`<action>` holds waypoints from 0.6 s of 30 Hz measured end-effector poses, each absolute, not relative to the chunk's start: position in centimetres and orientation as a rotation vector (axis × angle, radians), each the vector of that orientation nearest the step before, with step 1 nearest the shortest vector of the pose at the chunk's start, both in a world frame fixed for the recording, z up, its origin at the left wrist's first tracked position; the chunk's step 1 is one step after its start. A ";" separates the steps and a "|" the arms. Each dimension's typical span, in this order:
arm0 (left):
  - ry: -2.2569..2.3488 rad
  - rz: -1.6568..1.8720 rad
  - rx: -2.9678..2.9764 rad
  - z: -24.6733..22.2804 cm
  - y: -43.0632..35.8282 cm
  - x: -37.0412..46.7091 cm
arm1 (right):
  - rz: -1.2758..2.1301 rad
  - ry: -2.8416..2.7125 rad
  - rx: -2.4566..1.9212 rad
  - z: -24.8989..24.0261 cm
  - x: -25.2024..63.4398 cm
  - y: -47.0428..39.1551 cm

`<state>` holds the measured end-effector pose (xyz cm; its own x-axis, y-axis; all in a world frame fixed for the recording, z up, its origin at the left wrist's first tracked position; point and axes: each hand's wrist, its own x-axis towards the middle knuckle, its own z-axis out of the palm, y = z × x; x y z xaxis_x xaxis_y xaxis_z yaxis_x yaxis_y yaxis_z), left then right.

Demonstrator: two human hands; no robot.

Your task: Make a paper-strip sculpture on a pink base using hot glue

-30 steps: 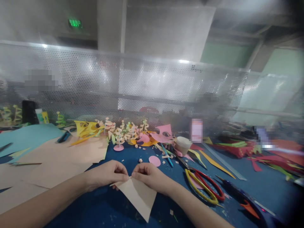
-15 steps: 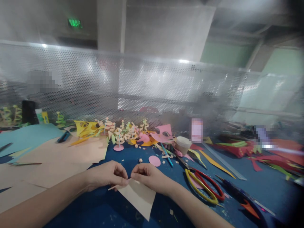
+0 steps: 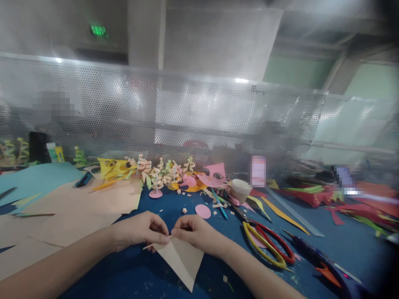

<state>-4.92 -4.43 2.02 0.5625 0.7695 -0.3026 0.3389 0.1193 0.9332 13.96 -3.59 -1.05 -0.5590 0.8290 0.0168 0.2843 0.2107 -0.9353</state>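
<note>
A pale cream piece of paper (image 3: 182, 257) hangs below my fingertips, one corner pointing down toward the table's near edge. My left hand (image 3: 141, 231) is closed in a pinch at its upper left edge, where a thin rolled end sticks out to the left. Thumb and fingers of my right hand (image 3: 198, 232) pinch the paper's top edge, close beside the left fingertips. Just beyond the hands lies a pink paper circle (image 3: 203, 211) on the blue table (image 3: 174, 203).
Scissors with yellow and red handles (image 3: 268, 245) and a glue gun (image 3: 321, 257) lie at the right. A white cup (image 3: 240, 189) stands behind them. Large cream sheets (image 3: 84, 224) cover the left. Curled paper trees (image 3: 162, 172) stand at the back.
The paper's lower corner has shifted slightly left and down. Both hands keep nearly the same place and grip.
</note>
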 end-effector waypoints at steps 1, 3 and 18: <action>1.009 0.406 1.481 2.1 -4.4 -4.9 | 1.344 -1.956 -1.028 -1.1 14.0 -3.6; 1.028 0.402 1.486 2.3 -4.5 -4.8 | 1.349 -1.949 -1.028 -1.1 14.0 -3.6; 1.017 0.391 1.546 2.6 -4.2 -4.9 | 1.363 -1.840 -1.070 -0.3 14.3 -3.8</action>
